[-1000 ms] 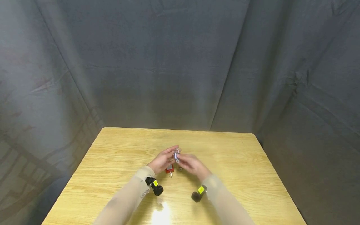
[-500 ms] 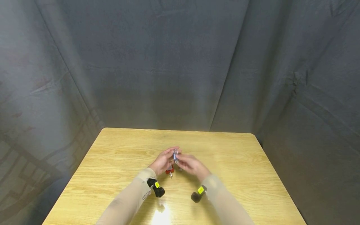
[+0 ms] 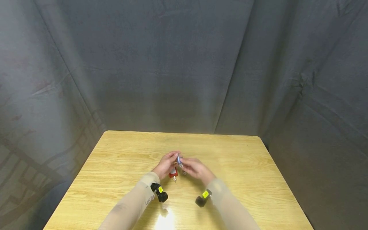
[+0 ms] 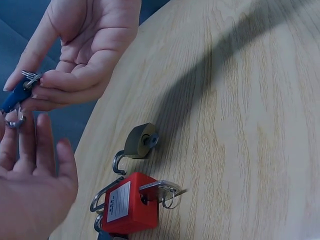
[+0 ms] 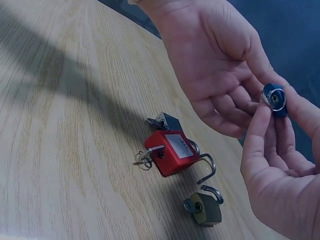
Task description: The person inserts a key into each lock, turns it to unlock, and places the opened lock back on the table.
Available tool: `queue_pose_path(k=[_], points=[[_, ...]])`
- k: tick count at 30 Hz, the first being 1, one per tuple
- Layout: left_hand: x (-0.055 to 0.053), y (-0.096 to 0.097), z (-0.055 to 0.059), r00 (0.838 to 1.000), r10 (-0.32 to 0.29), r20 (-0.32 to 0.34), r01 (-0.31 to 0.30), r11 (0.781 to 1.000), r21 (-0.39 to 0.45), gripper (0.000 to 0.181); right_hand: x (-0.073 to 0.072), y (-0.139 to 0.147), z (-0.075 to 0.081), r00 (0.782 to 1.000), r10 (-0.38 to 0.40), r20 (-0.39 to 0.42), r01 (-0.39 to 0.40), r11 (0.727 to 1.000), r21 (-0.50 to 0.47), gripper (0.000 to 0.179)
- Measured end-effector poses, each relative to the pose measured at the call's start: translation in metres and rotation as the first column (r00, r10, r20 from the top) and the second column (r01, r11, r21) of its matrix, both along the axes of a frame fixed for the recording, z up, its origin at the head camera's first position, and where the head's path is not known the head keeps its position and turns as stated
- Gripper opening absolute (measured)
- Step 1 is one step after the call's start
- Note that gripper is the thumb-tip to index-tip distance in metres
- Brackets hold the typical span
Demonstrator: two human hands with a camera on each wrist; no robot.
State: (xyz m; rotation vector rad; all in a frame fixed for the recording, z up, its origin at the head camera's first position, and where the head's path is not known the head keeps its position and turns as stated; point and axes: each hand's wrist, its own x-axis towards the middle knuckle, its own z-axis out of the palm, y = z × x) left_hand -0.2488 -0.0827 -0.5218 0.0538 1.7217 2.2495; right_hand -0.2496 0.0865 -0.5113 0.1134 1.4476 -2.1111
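Above the table, my two hands meet at a small blue padlock. My right hand pinches its body between thumb and fingers, by the key ring. My left hand holds the shackle end with its thumb and fingertips; part of the shackle is hidden behind them. Below, on the table, lies a red padlock with a white label and a key in it. Beside it is a brass-coloured padlock with its shackle open and a key inserted. A further padlock sits partly behind the red one.
The wooden table reaches out on both sides of the hands. Grey curtains hang behind and around it. Each wrist carries a black camera, such as the left wrist camera.
The blue padlock has turned, so its shackle looks narrower than before. My left fingertips have lowered and drawn in on the shackle. My right hand has stayed almost still.
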Motion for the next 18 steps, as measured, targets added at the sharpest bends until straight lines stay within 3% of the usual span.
queue_pose_path(k=[11,18], points=[[0.0015,0.0014,0.0037,0.991,0.122,0.054,-0.116,0.988,-0.104,0.037,0.0004,0.0017,-0.0039,1.000,-0.017,0.005,0.017,1.000,0.026,0.043],[0.0024,0.0011,0.0076,0.985,0.160,0.069,-0.148,0.976,-0.161,0.034,0.0017,0.0026,-0.0047,1.000,-0.012,0.007,0.012,0.999,0.038,0.042]])
